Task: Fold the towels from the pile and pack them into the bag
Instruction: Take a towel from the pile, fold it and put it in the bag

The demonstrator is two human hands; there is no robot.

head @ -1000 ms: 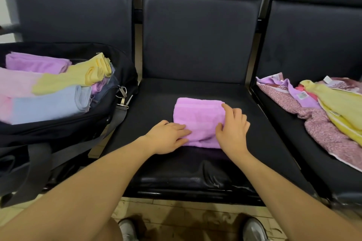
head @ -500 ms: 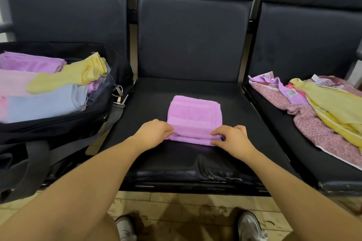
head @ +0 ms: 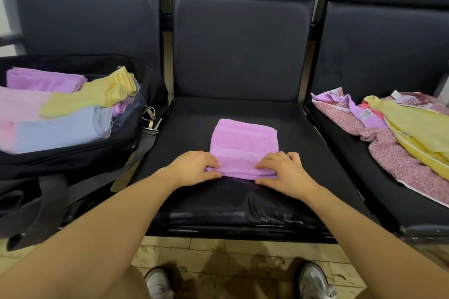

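Middle seat [head: 243, 114] bears folded purple towel [head: 244, 145]. Black bag [head: 73, 160] on left seat, folded towels inside. Unfolded pile [head: 401, 133] on right seat. Left hand [head: 194, 167], right hand [head: 284, 172] pinch towel's near corners.

- A row of black padded seats [head: 243, 206] carried everything.
- On the left seat sat an open black bag [head: 80, 160].
- On the middle seat lay a folded purple towel [head: 243, 145].
- On the right seat lay a heap of unfolded towels [head: 393, 143].
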